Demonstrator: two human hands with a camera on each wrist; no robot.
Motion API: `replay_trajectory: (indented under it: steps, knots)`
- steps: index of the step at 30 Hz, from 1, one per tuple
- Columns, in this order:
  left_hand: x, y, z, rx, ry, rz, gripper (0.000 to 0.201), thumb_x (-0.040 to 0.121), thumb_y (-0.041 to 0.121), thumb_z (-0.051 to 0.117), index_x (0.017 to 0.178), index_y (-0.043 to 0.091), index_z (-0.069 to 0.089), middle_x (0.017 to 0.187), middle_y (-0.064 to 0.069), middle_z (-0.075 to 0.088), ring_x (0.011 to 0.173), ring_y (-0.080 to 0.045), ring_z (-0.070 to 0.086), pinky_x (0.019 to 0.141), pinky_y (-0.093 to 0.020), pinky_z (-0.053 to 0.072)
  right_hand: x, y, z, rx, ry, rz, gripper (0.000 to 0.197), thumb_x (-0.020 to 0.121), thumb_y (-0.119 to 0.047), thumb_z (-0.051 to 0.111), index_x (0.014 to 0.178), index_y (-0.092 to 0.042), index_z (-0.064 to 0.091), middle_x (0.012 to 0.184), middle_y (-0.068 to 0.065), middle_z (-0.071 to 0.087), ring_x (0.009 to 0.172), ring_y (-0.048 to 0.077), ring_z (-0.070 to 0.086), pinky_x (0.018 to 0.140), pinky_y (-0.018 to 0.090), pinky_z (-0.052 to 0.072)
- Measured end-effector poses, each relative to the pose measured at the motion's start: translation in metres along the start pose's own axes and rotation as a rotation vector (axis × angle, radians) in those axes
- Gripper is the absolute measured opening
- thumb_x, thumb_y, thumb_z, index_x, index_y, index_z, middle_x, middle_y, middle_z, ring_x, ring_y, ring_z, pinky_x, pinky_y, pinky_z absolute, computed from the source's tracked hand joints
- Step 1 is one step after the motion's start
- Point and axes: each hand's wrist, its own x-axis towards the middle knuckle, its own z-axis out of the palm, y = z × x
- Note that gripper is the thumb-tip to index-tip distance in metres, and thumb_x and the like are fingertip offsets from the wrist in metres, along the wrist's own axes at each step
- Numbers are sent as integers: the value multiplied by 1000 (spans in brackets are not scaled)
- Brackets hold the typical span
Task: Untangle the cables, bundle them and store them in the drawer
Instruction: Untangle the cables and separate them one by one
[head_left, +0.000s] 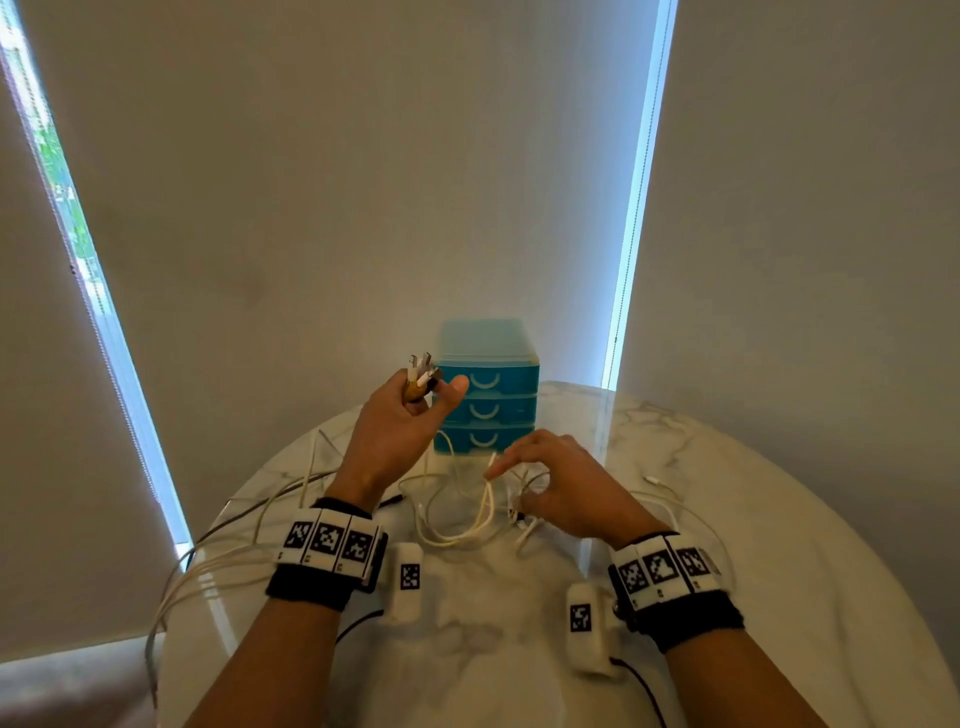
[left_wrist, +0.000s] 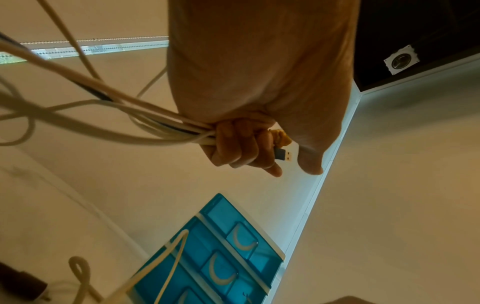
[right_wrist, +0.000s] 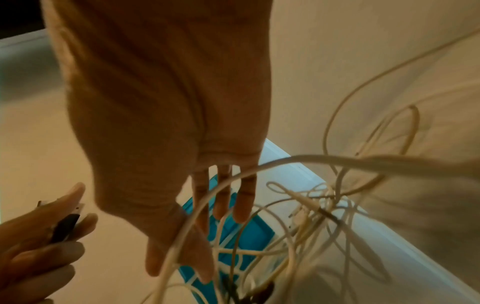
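Several white cables and a dark one lie tangled (head_left: 467, 514) on the round marble table (head_left: 753, 545). My left hand (head_left: 426, 389) is raised in front of the blue three-drawer unit (head_left: 488, 384) and grips a bunch of cable ends, with USB plugs (head_left: 421, 371) sticking up. In the left wrist view the fingers (left_wrist: 239, 148) curl round the cables (left_wrist: 116, 98), a plug (left_wrist: 283, 154) poking out. My right hand (head_left: 540, 473) hovers over the tangle with fingers (right_wrist: 244, 201) straight. One cable (right_wrist: 311, 160) loops across them. All three drawers look closed.
Cables trail from the left hand over the table's left edge (head_left: 171, 587). A loose white plug end (head_left: 654, 480) lies at the right. Two white tagged blocks (head_left: 408, 582) (head_left: 587, 629) sit by my wrists. Blinds stand close behind the drawer unit.
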Motion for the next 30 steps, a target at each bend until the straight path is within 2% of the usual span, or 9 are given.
replay_trajectory:
  steps: [4,6,8,12,16,20,24,26,30]
  knots:
    - [-1,-2,8,-6,-47,16,45,89,71,73,102,28,72,86,4,73,78,-15,69,78,-35,58,1,5,3,-45,123,87,22,81,-41,91,100,-41,80,102,-24,62,110,10,49,84,31,42]
    - [-2,-2,12,12,-70,15,37,92,64,75,107,29,73,95,11,78,88,-2,74,81,-29,60,1,9,6,-15,163,67,27,81,-37,92,104,-42,78,97,-21,66,100,6,59,83,29,49]
    - [-2,-4,16,23,-95,24,37,93,63,74,114,33,74,104,13,80,96,0,75,84,-27,61,0,12,10,-7,148,71,30,84,-36,90,109,-45,77,91,-17,71,95,5,65,85,31,55]
    - [-4,-4,19,62,-106,42,35,96,61,71,113,31,73,102,11,79,93,1,73,76,-18,55,-1,14,13,-95,162,179,23,79,-48,90,94,-41,75,88,-14,66,94,11,61,83,38,60]
    - [-2,-9,21,82,-111,40,40,94,68,70,110,32,74,104,10,80,99,-11,76,93,-43,63,-2,15,15,-134,115,206,28,76,-40,90,98,-45,73,100,-13,68,97,13,63,83,38,60]
    - [-3,-8,22,84,-142,39,36,95,65,70,110,32,75,106,11,81,100,-10,76,97,-49,62,-5,16,15,-136,68,218,17,82,-37,87,96,-45,80,98,-14,73,95,9,67,81,33,59]
    - [-5,-6,23,114,-178,49,36,93,64,72,103,30,76,100,8,80,95,-10,76,93,-46,63,-5,19,2,260,346,166,11,93,-36,81,102,-36,86,85,-12,77,86,5,71,78,26,56]
    - [-6,-6,25,147,-250,44,40,88,67,76,99,29,78,97,10,80,93,-10,75,91,-43,62,-5,14,-4,567,490,199,14,95,-40,79,105,-33,86,85,-10,80,89,10,75,80,33,64]
    - [-10,-2,30,200,-379,26,43,86,71,72,91,28,79,79,13,75,70,2,65,74,-26,49,-7,2,-7,788,613,298,16,96,-42,80,92,-28,87,73,-1,76,69,14,66,56,20,56]
